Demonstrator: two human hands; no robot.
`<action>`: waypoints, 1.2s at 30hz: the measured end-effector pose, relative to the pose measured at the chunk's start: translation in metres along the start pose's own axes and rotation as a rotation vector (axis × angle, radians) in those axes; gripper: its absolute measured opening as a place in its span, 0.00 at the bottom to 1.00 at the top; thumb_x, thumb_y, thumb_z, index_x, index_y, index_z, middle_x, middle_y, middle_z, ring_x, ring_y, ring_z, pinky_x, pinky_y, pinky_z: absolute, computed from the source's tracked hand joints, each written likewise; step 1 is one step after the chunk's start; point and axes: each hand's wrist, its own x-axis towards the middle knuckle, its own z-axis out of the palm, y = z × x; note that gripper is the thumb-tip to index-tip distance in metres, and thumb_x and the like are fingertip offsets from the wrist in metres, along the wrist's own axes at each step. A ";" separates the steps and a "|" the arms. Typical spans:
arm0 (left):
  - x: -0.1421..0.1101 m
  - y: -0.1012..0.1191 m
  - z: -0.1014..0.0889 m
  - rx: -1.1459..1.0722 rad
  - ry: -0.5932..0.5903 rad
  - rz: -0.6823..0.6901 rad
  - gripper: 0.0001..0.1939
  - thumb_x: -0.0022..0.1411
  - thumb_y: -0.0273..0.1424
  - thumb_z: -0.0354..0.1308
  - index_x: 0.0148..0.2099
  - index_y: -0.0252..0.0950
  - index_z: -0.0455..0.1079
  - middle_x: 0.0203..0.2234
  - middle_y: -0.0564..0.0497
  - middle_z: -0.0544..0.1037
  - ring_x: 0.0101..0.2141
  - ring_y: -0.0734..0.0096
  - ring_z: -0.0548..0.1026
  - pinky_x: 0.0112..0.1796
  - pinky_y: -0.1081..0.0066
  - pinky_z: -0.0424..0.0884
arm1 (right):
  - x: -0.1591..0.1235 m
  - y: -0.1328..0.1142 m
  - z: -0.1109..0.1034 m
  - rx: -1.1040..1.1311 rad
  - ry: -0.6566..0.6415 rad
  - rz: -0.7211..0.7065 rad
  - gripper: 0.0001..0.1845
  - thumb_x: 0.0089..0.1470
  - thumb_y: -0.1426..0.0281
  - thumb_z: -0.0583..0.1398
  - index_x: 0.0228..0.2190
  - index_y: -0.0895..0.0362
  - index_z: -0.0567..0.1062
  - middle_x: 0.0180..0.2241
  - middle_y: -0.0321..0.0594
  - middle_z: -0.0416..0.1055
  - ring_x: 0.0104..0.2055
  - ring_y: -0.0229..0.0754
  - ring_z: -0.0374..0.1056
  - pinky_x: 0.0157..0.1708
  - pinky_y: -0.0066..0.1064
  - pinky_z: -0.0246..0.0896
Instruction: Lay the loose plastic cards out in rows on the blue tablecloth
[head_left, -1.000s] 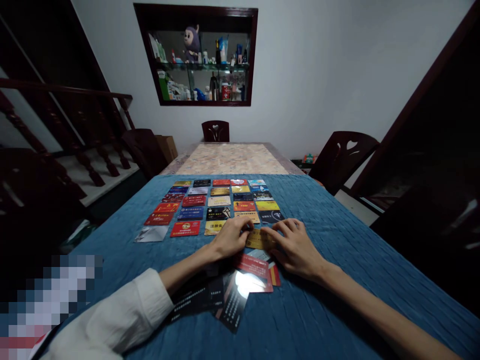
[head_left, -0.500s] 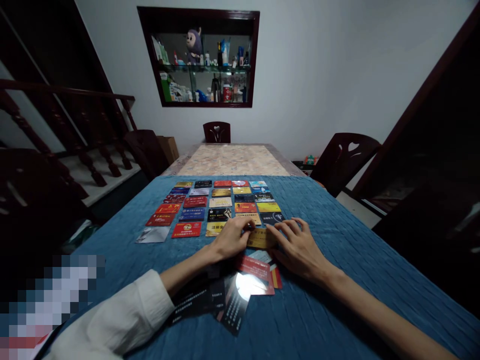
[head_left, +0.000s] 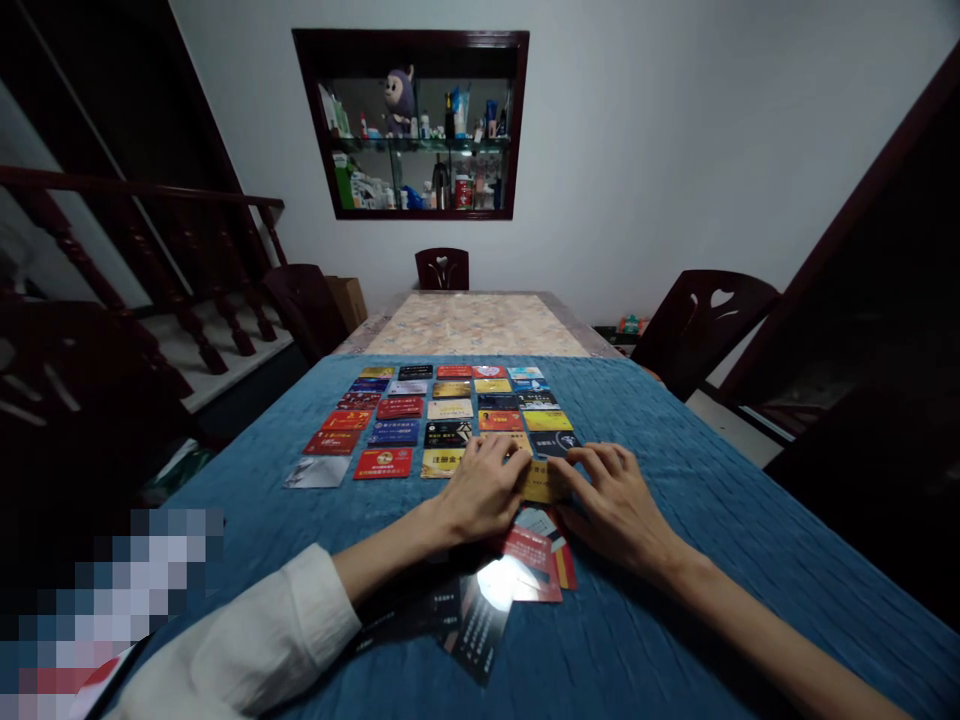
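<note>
A gold card (head_left: pixel 545 484) lies near the bottom of the card columns, between my two hands. My left hand (head_left: pixel 484 490) has its fingers curled closed at the card's left end. My right hand (head_left: pixel 622 505) pinches the right end, its other fingers bent. Just nearer to me are loose cards: a red card (head_left: pixel 534 560), a dark card with pale lettering (head_left: pixel 480 630) and a red-and-yellow one (head_left: pixel 564 568). Rows of cards spread beyond, among them a yellow card (head_left: pixel 444 462), a red card with a round emblem (head_left: pixel 383 463) and a silver card (head_left: pixel 316 472).
A blue cloth (head_left: pixel 697 540) covers the near part of the table; the far part shows a beige patterned top (head_left: pixel 480 322). Chairs stand around, one at the right (head_left: pixel 705 320). Behind is a wall niche with glass shelves (head_left: pixel 420 143). A wooden railing (head_left: pixel 142 190) is at left.
The view has shifted slightly, so the whole scene sits a little further right and lower. Both hands stay at the gold card, my left hand covering a bit more of its left end.
</note>
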 end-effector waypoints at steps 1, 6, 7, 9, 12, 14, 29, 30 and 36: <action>0.000 0.000 0.001 0.019 0.001 0.004 0.19 0.59 0.28 0.57 0.53 0.34 0.64 0.49 0.38 0.71 0.51 0.51 0.67 0.49 0.54 0.63 | 0.000 0.000 0.000 0.004 -0.002 0.000 0.23 0.54 0.65 0.62 0.51 0.58 0.72 0.45 0.51 0.71 0.49 0.55 0.60 0.49 0.49 0.53; 0.000 -0.001 0.006 0.108 0.010 0.007 0.22 0.58 0.27 0.55 0.56 0.35 0.62 0.51 0.38 0.70 0.52 0.50 0.66 0.50 0.52 0.62 | 0.003 0.003 0.002 0.035 0.015 0.004 0.23 0.53 0.65 0.62 0.50 0.57 0.73 0.44 0.50 0.71 0.48 0.54 0.60 0.48 0.47 0.54; 0.000 -0.002 0.007 0.126 0.014 0.009 0.21 0.59 0.26 0.54 0.56 0.35 0.62 0.50 0.38 0.70 0.51 0.50 0.67 0.49 0.53 0.63 | 0.003 0.003 0.003 0.037 0.016 0.001 0.23 0.53 0.65 0.62 0.50 0.57 0.73 0.43 0.50 0.71 0.48 0.54 0.61 0.48 0.47 0.54; 0.000 -0.004 0.007 0.162 0.021 0.013 0.19 0.61 0.26 0.52 0.54 0.34 0.63 0.49 0.38 0.71 0.49 0.51 0.68 0.48 0.53 0.63 | 0.005 0.005 0.004 0.039 0.008 -0.009 0.23 0.53 0.65 0.61 0.50 0.58 0.73 0.43 0.50 0.71 0.48 0.54 0.61 0.47 0.47 0.55; 0.001 -0.007 0.006 0.208 0.024 0.026 0.16 0.63 0.26 0.50 0.53 0.33 0.64 0.48 0.38 0.72 0.48 0.52 0.68 0.48 0.54 0.63 | 0.010 0.007 0.007 0.049 -0.006 -0.023 0.22 0.53 0.66 0.60 0.50 0.58 0.72 0.43 0.50 0.72 0.48 0.54 0.61 0.47 0.46 0.56; 0.001 -0.010 0.005 0.225 0.027 0.027 0.17 0.64 0.26 0.50 0.54 0.33 0.64 0.48 0.39 0.72 0.47 0.52 0.68 0.48 0.54 0.63 | 0.014 0.008 0.008 0.058 -0.011 -0.032 0.22 0.54 0.66 0.60 0.50 0.58 0.71 0.44 0.50 0.72 0.48 0.54 0.61 0.47 0.45 0.56; 0.009 -0.043 -0.023 0.155 -0.046 -0.070 0.18 0.61 0.27 0.56 0.53 0.32 0.65 0.51 0.40 0.71 0.52 0.52 0.67 0.51 0.56 0.64 | 0.054 0.021 0.030 0.099 -0.097 -0.053 0.27 0.52 0.66 0.62 0.54 0.55 0.69 0.47 0.50 0.70 0.49 0.54 0.60 0.46 0.43 0.54; 0.010 -0.047 -0.026 0.150 -0.059 -0.083 0.18 0.61 0.28 0.56 0.54 0.33 0.65 0.52 0.40 0.71 0.52 0.52 0.67 0.51 0.56 0.64 | 0.059 0.022 0.032 0.104 -0.100 -0.051 0.27 0.52 0.66 0.62 0.54 0.55 0.69 0.47 0.50 0.71 0.49 0.54 0.60 0.45 0.43 0.54; 0.017 -0.073 -0.038 0.196 -0.106 -0.134 0.18 0.61 0.27 0.56 0.54 0.36 0.65 0.52 0.42 0.70 0.53 0.53 0.66 0.50 0.56 0.65 | 0.091 0.030 0.045 0.132 -0.229 -0.049 0.25 0.55 0.62 0.61 0.54 0.56 0.70 0.51 0.51 0.69 0.51 0.54 0.59 0.45 0.42 0.53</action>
